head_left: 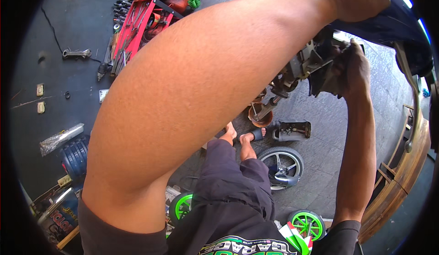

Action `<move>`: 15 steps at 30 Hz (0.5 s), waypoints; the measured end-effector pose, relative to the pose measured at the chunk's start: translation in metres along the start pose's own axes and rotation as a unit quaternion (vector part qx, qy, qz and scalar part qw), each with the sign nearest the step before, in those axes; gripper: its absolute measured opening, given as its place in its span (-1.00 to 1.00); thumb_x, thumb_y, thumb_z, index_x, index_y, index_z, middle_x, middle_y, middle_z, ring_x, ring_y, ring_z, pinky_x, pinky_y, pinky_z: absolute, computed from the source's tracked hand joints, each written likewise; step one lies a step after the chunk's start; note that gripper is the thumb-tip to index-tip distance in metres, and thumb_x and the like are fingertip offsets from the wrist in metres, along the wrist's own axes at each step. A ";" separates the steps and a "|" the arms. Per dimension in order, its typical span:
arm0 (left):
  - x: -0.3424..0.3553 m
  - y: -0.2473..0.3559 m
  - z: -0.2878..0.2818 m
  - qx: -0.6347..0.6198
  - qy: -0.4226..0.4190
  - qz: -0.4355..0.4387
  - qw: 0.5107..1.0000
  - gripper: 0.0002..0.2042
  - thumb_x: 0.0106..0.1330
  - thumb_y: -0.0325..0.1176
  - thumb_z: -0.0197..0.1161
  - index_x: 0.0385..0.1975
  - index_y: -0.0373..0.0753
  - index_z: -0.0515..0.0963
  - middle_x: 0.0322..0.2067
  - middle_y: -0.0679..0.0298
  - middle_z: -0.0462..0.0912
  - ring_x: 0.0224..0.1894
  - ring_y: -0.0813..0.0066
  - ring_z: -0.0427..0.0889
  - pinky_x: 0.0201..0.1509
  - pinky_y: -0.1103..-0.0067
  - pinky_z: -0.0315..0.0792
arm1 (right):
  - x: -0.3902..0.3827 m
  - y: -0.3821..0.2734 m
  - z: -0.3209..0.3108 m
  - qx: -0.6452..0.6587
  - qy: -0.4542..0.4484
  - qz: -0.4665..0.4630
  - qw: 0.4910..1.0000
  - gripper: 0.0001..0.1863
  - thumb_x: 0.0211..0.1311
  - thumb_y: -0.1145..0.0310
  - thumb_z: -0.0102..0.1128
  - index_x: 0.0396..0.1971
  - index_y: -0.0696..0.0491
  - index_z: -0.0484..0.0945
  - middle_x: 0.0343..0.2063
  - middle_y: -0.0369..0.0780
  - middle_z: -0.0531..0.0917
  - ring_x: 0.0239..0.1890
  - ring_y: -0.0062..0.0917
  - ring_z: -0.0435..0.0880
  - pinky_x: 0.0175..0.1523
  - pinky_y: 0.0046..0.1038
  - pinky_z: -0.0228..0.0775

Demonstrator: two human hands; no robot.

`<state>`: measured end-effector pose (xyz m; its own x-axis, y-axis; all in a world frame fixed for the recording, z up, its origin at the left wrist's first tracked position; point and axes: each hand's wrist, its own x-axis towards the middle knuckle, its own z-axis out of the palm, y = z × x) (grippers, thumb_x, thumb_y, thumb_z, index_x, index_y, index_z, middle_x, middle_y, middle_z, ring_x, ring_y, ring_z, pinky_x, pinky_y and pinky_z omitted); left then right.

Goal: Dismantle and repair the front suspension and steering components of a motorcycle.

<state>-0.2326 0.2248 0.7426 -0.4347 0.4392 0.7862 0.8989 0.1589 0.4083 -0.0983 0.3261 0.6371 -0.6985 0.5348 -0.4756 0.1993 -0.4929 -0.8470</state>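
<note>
My left arm reaches across the view to the upper right, where my left hand (354, 1) lies against the dark blue body panel (388, 29) of a motorbike. The picture's upper edge cuts that hand off, and most of its fingers are hidden. Lower down, my right hand (358, 69) is closed, its fingers bent round the edge of a black part (325, 78) at the bike's exposed front end. Metal brackets (308, 60) sit beside this part. Below them a bare fork tube (269, 108) slants down. My left forearm hides much of the bike's front.
At the upper left stands a red tool tray (132, 30) with several tools. A detached wheel (281, 165) lies near my feet, beside a grey container (292, 130) and a brown bowl (261, 116). Two green-rimmed wheels (307, 225) are lower down. A wooden bench (398, 181) stands right.
</note>
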 end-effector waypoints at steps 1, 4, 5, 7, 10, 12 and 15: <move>-0.004 -0.004 0.011 0.020 0.011 0.003 1.000 -0.55 0.32 -0.08 -0.04 -0.12 -0.39 0.54 -0.08 -0.09 0.61 0.05 -0.02 0.56 0.20 0.19 0.38 | -0.001 0.002 -0.001 -0.013 0.025 0.003 1.000 -0.65 0.59 0.10 -0.15 -0.30 0.05 0.45 -0.53 -0.25 0.60 -0.64 -0.68 0.38 -0.56 -0.60 0.25; 0.005 -0.013 0.020 0.041 0.033 0.024 0.998 -0.54 0.32 -0.08 -0.04 -0.10 -0.39 0.53 -0.08 -0.09 0.61 0.06 -0.03 0.55 0.22 0.19 0.36 | -0.014 -0.008 0.023 0.017 0.065 0.017 0.998 -0.66 0.58 0.12 -0.08 -0.24 0.11 0.46 -0.53 -0.26 0.59 -0.59 -0.72 0.43 -0.45 -0.60 0.49; 0.007 -0.010 0.016 0.040 0.025 0.019 0.999 -0.55 0.32 -0.08 -0.03 -0.10 -0.39 0.53 -0.08 -0.09 0.61 0.07 -0.03 0.54 0.23 0.18 0.35 | -0.016 -0.008 0.024 0.016 0.066 0.013 0.998 -0.66 0.58 0.12 -0.08 -0.24 0.11 0.46 -0.53 -0.26 0.59 -0.59 -0.72 0.43 -0.45 -0.60 0.49; 0.006 -0.004 0.004 0.031 0.016 0.015 0.999 -0.55 0.32 -0.09 -0.03 -0.09 -0.40 0.53 -0.08 -0.09 0.61 0.08 -0.03 0.54 0.24 0.18 0.33 | -0.018 -0.006 0.025 0.007 0.033 -0.002 0.999 -0.65 0.58 0.12 -0.04 -0.17 0.15 0.47 -0.51 -0.24 0.61 -0.60 -0.74 0.48 -0.46 -0.63 0.53; -0.003 -0.007 0.018 0.006 0.025 0.016 1.000 -0.54 0.32 -0.09 -0.02 -0.09 -0.40 0.53 -0.08 -0.10 0.61 0.09 -0.03 0.53 0.26 0.17 0.31 | -0.016 -0.012 0.017 -0.080 0.008 0.010 0.997 -0.66 0.56 0.17 -0.04 -0.20 0.17 0.51 -0.53 -0.26 0.61 -0.69 -0.72 0.46 -0.53 -0.63 0.45; 0.000 -0.011 0.024 0.011 0.045 0.035 0.998 -0.54 0.32 -0.08 -0.02 -0.09 -0.41 0.53 -0.08 -0.10 0.61 0.10 -0.03 0.53 0.27 0.17 0.31 | -0.013 -0.023 0.016 -0.205 -0.037 0.015 0.978 -0.68 0.48 0.26 -0.01 -0.35 0.20 0.56 -0.64 -0.28 0.56 -0.72 -0.64 0.45 -0.55 -0.56 0.37; 0.001 -0.014 0.031 0.022 0.070 0.035 0.997 -0.54 0.31 -0.07 -0.01 -0.10 -0.41 0.53 -0.05 -0.11 0.60 0.10 -0.04 0.52 0.28 0.18 0.30 | -0.004 -0.041 0.012 -0.411 -0.107 0.054 0.904 -0.74 0.46 0.23 0.01 -0.21 0.11 0.56 -0.40 -0.29 0.65 -0.59 -0.77 0.48 -0.58 -0.67 0.30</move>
<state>-0.2437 0.2503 0.7231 -0.3711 0.3232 0.8706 0.9276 0.1724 0.3314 -0.1120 0.3359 0.6771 -0.7433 0.3257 -0.5844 0.6568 0.1891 -0.7300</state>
